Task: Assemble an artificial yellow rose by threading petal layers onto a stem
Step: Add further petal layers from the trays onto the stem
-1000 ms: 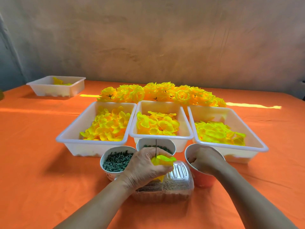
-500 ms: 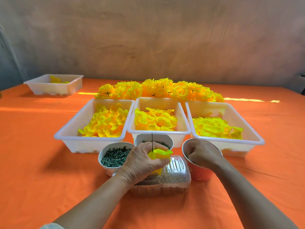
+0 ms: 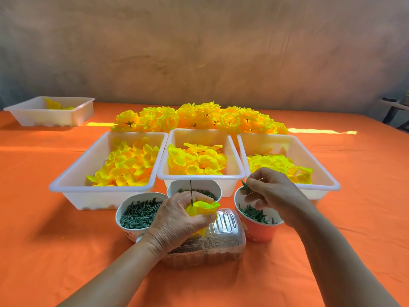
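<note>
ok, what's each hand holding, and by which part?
Left hand grips the yellow petal bundle round its middle, stem poking up. Right hand pinches a green calyx piece by its edge.

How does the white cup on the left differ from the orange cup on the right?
The white cup is pale outside, the orange cup orange. The white cup holds short dark pegs; the orange cup holds pointed green leaf pieces. The right hand, pinching one piece, hangs above the orange cup, not the white cup. Both stand open-topped.
</note>
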`<action>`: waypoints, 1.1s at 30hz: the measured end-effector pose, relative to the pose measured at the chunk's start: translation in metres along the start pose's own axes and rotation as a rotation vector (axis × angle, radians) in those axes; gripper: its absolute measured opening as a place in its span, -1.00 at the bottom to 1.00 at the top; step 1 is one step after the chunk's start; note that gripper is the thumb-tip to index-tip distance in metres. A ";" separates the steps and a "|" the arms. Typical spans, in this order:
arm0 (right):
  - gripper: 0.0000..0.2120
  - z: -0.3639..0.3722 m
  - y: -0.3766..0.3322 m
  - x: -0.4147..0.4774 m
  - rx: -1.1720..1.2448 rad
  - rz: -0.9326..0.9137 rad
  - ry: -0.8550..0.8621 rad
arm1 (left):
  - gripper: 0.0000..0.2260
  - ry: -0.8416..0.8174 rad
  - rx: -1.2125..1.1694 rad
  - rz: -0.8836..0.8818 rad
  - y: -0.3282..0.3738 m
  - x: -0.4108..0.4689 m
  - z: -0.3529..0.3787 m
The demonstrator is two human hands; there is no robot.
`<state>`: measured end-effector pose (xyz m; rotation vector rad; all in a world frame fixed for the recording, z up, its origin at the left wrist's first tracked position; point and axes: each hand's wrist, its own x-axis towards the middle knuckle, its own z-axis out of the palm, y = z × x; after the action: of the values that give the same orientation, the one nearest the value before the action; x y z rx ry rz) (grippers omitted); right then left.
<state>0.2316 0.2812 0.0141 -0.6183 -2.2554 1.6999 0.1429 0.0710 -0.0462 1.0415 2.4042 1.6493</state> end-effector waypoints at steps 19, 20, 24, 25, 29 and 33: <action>-0.73 0.063 -0.044 -0.028 0.689 -0.107 -0.300 | -0.76 -0.004 0.000 -0.012 0.005 -0.001 -0.003; -0.74 0.067 -0.046 -0.029 0.686 -0.118 -0.309 | -0.77 -0.005 -0.004 -0.012 0.006 -0.001 -0.003; -0.80 0.080 -0.048 -0.031 0.674 -0.147 -0.329 | -0.84 0.010 0.020 0.015 0.009 -0.002 -0.004; -0.81 0.082 -0.048 -0.031 0.654 -0.156 -0.325 | -0.84 0.007 0.019 0.018 0.009 -0.002 -0.005; -0.86 0.087 -0.046 -0.032 0.610 -0.169 -0.307 | -0.88 -0.021 -0.008 0.021 0.010 -0.003 -0.006; -0.84 0.090 -0.046 -0.034 0.562 -0.187 -0.281 | -0.87 -0.018 0.007 0.022 0.011 -0.003 -0.007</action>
<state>0.2131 0.1784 0.0344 -0.0424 -1.7744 2.2856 0.1478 0.0664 -0.0352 1.0838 2.3980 1.6316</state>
